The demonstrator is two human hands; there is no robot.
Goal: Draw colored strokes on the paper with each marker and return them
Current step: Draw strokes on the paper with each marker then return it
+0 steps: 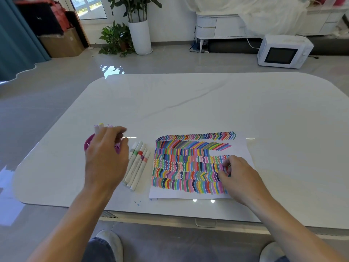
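Currently right hand (239,178) pinches marker (229,166) on paper (241,146); left hand (106,159) over purple cup (88,143), grip unclear

Bright, even daylight from the window (90,8) at upper left. Hard glare on the glossy floor (111,69), small specular spots along the near edge of the table (188,103). Faint, soft shadows throughout. Strong barrel distortion toward the edges. Slight motion blur on the left hand (105,156); background soft.
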